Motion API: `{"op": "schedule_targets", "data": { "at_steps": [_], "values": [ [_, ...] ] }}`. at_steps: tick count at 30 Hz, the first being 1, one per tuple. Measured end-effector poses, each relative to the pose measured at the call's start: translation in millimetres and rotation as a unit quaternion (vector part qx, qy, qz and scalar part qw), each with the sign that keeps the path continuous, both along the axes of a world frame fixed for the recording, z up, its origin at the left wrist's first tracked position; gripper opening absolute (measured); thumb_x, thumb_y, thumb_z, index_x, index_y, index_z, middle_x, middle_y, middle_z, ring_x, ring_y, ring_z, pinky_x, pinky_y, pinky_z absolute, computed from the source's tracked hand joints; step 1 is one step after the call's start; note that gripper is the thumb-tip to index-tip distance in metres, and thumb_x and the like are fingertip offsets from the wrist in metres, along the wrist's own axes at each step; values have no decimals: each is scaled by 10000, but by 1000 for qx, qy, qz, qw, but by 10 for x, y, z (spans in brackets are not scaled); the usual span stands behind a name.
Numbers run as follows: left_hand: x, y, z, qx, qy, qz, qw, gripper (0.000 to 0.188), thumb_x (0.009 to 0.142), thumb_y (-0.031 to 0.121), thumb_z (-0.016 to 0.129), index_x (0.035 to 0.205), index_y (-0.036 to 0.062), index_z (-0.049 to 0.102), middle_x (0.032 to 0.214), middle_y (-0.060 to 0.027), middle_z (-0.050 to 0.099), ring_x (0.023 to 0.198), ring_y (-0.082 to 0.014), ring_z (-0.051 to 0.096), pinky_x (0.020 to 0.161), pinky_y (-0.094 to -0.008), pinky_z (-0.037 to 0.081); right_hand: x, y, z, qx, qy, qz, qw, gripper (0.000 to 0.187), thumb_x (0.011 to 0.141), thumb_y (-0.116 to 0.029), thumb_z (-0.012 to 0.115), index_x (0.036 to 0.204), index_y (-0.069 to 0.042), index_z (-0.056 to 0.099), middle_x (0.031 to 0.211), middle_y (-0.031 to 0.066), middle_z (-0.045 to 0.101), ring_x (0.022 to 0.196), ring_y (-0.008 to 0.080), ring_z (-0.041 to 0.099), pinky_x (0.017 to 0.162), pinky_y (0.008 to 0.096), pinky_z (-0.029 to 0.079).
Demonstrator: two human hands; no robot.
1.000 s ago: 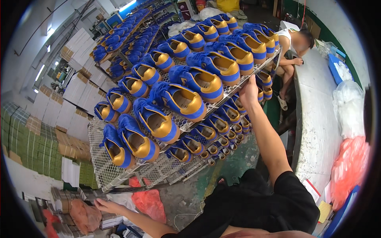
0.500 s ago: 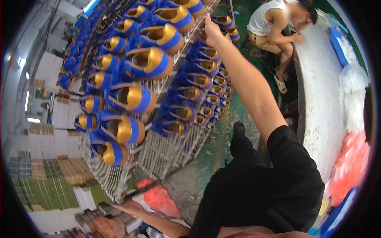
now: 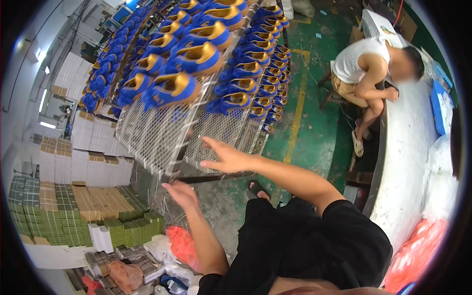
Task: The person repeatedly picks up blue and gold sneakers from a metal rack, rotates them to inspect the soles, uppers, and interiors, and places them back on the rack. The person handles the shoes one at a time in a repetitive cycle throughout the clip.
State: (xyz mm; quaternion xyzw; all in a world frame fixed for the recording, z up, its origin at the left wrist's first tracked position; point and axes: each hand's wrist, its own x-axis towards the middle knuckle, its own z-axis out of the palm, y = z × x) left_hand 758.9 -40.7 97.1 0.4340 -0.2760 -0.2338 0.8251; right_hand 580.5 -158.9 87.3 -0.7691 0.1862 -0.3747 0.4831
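Note:
A tiered wire-mesh rack slants up ahead of me, bearing several rows of blue shoes with gold insides and tan soles. My right hand is held out beside the rack's near end, thumb and fingers apart, with nothing in it. Lower and to the left, my left hand is just below the rack's near corner, its fingers stretched out and holding nothing visible. Whether its fingertips touch the frame I cannot tell. On the lower tiers, more blue shoes stand in lines.
Right of me runs a long pale worktable, where a seated person in a white sleeveless top leans. Stacked cartons and green boxes fill the left. A red plastic bag lies on the floor near my left forearm.
My right hand has come down from the rack's upper edge toward its near end. My left hand has risen toward the rack's corner. The rack and shoes now appear higher and farther off.

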Motion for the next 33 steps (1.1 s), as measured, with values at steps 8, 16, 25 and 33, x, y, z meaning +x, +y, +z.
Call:
{"op": "schedule_targets", "data": {
  "at_steps": [8, 16, 25, 33],
  "values": [
    [37, -1150, -852, -14, -145, -392, 908, 873, 966, 667, 145, 1478, -27, 282, 1535, -139, 323, 1451, -249, 236, 1191, -417, 161, 518, -788, -798, -32, 15, -245, 969, 486, 815, -249, 771, 1132, 3, 503, 1091, 142, 580, 986, 221, 585, 830, 349, 483],
    [2812, -2899, -1069, 137, -122, -34, 982, 359, 1018, 311, 476, 1047, -7, 640, 907, -95, 701, 758, -148, 645, 705, -282, 509, -69, -3479, -1227, -95, -44, -525, 845, 241, 759, -90, 759, 656, 6, 563, 618, 28, 573, 567, 114, 478, 554, 307, 411],
    [5764, -4115, -727, 209, -19, 114, 971, 488, 950, 402, 565, 1244, 13, 533, 1149, -131, 629, 991, -216, 609, 798, -356, 510, -351, -4815, -918, -47, -82, -430, 898, 260, 795, -103, 625, 565, 12, 586, 576, 29, 586, 541, 111, 540, 528, 266, 413],
    [6792, -4803, -298, 173, 86, 158, 968, 741, 975, 556, 396, 1485, 27, 292, 1471, -180, 408, 1368, -285, 394, 1089, -467, 320, -560, -5666, -933, -7, -70, -426, 902, 192, 852, -115, 606, 698, 0, 596, 648, 45, 585, 603, 128, 537, 593, 272, 412]
  ]
}}
